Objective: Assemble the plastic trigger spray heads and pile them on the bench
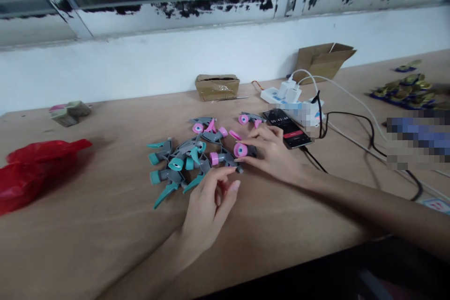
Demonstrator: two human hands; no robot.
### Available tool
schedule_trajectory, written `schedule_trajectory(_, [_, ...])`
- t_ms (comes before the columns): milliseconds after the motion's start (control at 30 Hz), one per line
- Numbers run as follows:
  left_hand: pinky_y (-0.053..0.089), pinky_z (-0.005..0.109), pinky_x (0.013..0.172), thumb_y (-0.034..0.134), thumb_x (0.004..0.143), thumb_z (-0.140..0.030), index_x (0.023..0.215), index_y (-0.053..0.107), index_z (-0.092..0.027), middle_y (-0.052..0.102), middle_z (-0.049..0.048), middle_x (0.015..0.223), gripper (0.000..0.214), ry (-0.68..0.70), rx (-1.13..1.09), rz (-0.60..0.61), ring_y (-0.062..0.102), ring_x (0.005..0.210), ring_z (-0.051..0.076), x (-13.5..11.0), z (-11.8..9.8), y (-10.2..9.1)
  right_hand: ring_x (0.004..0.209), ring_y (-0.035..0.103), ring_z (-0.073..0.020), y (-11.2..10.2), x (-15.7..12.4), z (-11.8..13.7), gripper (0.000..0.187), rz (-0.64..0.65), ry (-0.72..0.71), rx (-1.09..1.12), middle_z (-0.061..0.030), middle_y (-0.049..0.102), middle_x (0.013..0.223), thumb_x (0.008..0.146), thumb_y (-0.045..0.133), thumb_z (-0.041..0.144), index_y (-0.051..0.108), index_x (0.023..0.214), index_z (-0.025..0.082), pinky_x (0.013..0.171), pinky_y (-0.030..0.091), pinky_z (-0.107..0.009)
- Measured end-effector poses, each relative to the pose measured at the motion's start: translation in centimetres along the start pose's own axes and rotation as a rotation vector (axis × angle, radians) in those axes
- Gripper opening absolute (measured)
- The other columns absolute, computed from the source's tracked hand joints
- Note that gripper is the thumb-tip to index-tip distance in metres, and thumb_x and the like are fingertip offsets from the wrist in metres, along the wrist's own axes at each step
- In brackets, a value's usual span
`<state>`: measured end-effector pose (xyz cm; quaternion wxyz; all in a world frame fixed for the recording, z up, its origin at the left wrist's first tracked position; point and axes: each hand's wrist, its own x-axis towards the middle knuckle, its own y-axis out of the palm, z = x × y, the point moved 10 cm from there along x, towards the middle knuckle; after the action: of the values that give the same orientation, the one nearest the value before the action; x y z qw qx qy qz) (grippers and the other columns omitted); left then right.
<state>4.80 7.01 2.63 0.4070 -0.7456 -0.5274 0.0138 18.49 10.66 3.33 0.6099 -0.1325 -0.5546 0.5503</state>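
Left hand (pixel 211 201) closest to camera, fingers curled, narrow gap between thumb and index tip, just beside the pile; cannot tell if touching. Right hand (pixel 272 152) at right side of pile, fingers pinching a spray head (pixel 241 150) around its round pink collar; collar opening toward camera, bluish centre, dark grey body partly hidden by hand. Cannot tell if lifted off the tabletop (pixel 105 239). In pile, left and front: teal-and-grey spray heads (pixel 174 178), teal collars, long teal triggers, jumbled, pointing various ways. Right and back: pink-and-grey spray heads (pixel 213 158), same shape, pink collars. Just behind right hand: phone (pixel 286 126) with timer on screen, beside white power strip (pixel 272 95) with chargers (pixel 288 91) plugged in. Farther back: small cardboard box (pixel 218 90), larger open carton (pixel 321 64) near white wall (pixel 147 61). Far left: red plastic bag (pixel 35 166). Far right: gold-and-blue pieces (pixel 408 93).
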Motion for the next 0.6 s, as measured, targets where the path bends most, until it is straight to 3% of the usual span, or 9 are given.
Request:
schedule_trajectory(167, [0.043, 0.021, 0.056, 0.044, 0.091, -0.024, 0.105, 0.051, -0.021, 0.053, -0.0031, 0.074, 0.015, -0.003, -0.04, 0.008, 0.05, 0.058, 0.009, -0.3, 0.2, 0.2, 0.108, 0.053, -0.0235, 2.5, 1.8, -0.5, 0.037, 0.154, 0.029, 0.016, -0.0038, 0.064, 0.108, 0.079, 0.056, 0.053, 0.064, 0.104, 0.028, 0.097, 0.021, -0.047])
schedule_trajectory(267, [0.043, 0.023, 0.057, 0.042, 0.092, -0.023, 0.104, 0.05, -0.021, 0.053, -0.0031, 0.072, 0.015, 0.019, -0.065, 0.005, 0.05, 0.058, 0.009, -0.5, -0.1, 0.2, 0.104, 0.056, -0.0223, 1.8, 3.4, -1.6, 0.039, 0.199, 0.034, 0.055, -0.0005, 0.066, 0.107, 0.088, 0.039, 0.053, 0.061, 0.111, 0.03, 0.094, 0.028, -0.044])
schedule_trajectory(333, [0.042, 0.023, 0.057, 0.041, 0.092, -0.023, 0.104, 0.051, -0.021, 0.053, -0.0026, 0.072, 0.015, 0.029, -0.073, 0.002, 0.05, 0.059, 0.01, -0.6, -0.2, 0.2, 0.099, 0.058, -0.022, 1.0, 4.9, -3.1, 0.044, 0.202, 0.031, -0.049, -0.0028, 0.067, 0.107, 0.092, 0.029, 0.048, 0.062, 0.11, 0.025, 0.085, 0.037, -0.037])
schedule_trajectory(400, [0.042, 0.024, 0.057, 0.041, 0.092, -0.023, 0.102, 0.052, -0.02, 0.053, -0.0023, 0.072, 0.015, 0.035, -0.072, 0.011, 0.05, 0.058, 0.01, -0.6, -0.4, 0.3, 0.106, 0.054, -0.0257, 0.9, 6.4, -5.0, 0.04, 0.241, 0.013, -0.211, -0.0073, 0.064, 0.114, 0.089, 0.037, 0.044, 0.063, 0.109, 0.022, 0.082, 0.038, -0.037])
schedule_trajectory(500, [0.041, 0.024, 0.057, 0.041, 0.092, -0.024, 0.101, 0.052, -0.02, 0.053, -0.0018, 0.072, 0.015, 0.039, -0.069, 0.014, 0.05, 0.058, 0.01, -0.7, -0.4, 0.4, 0.11, 0.05, -0.0294, 2.0, 8.2, -7.3, 0.03, 0.306, -0.029, -0.268, -0.0078, 0.062, 0.117, 0.078, 0.054, 0.033, 0.066, 0.104, 0.024, 0.083, 0.037, -0.04])
schedule_trajectory(600, [0.041, 0.024, 0.057, 0.042, 0.092, -0.025, 0.102, 0.052, -0.019, 0.054, -0.0015, 0.073, 0.016, 0.034, -0.073, 0.002, 0.049, 0.058, 0.01, -0.7, -0.2, 0.3, 0.111, 0.049, -0.0309, 3.7, 8.9, -8.6, 0.033, 0.339, -0.062, -0.305, -0.0087, 0.059, 0.12, 0.074, 0.058, 0.031, 0.065, 0.106, 0.025, 0.087, 0.035, -0.044])
